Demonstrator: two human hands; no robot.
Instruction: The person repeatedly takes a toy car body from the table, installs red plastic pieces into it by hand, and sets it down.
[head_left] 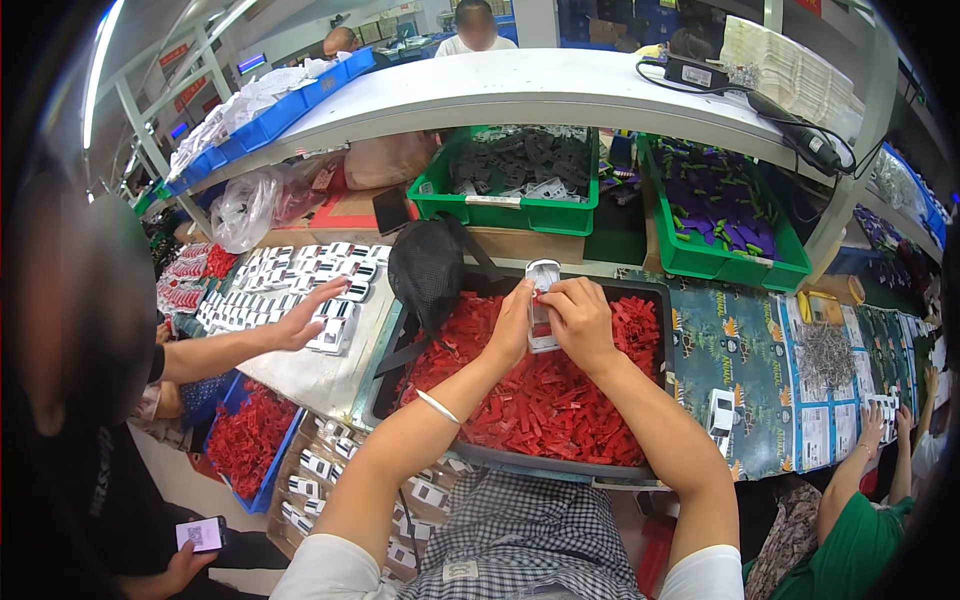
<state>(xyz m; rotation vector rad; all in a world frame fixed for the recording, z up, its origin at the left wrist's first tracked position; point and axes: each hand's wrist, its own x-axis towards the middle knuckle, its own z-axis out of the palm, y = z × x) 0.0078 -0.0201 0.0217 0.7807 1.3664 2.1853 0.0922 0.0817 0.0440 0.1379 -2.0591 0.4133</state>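
In front of me I hold a white plastic toy car shell (543, 344) above a black tray (662, 310) heaped with small red plastic pieces (545, 410). My left hand (511, 325) is closed around the shell's left side and wears a white bangle at the wrist. Pressed together on the shell's right side are the fingers of my right hand (582, 320), which hide part of its inside. Whether a small piece sits between those fingers I cannot make out. A black mesh bag (426, 275) lies over the tray's upper left corner.
Rows of white toy cars (290, 280) cover the table at left. Green bins (500, 213) with grey parts and purple parts stand behind, under a white shelf (480, 95). A person at left reaches a hand (303, 318) toward the cars. Metal pins (825, 355) lie right.
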